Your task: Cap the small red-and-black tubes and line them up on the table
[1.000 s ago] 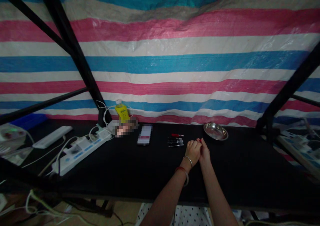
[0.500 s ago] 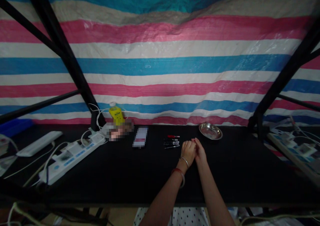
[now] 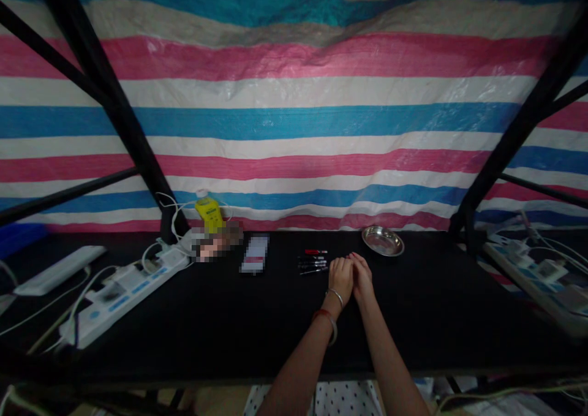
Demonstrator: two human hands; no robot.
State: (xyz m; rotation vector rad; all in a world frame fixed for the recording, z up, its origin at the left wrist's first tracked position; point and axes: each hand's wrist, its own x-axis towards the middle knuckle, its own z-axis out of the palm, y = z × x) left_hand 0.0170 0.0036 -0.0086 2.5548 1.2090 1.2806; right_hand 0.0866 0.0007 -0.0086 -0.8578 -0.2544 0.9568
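My left hand (image 3: 340,276) and my right hand (image 3: 362,276) rest side by side on the black table, touching each other near the fingertips. The fingers of both are curled and pressed together, and I see no object in either. Bracelets circle my left wrist. Just left of my left hand lie several slim dark pens (image 3: 313,264) with clear ends, and a red one (image 3: 316,252) lies behind them. A round shiny metal dish (image 3: 383,241) sits behind my right hand, apart from it.
A phone (image 3: 255,254) lies left of the pens. Farther left are a yellow bottle (image 3: 210,212), a white power strip (image 3: 124,296) with cables and a white device (image 3: 62,271). Another power strip (image 3: 535,281) is at the right. Black frame posts (image 3: 124,122) stand before striped sheeting.
The view has shifted a little, so the table items appear slightly farther left. My hands stay together in nearly the same pose.
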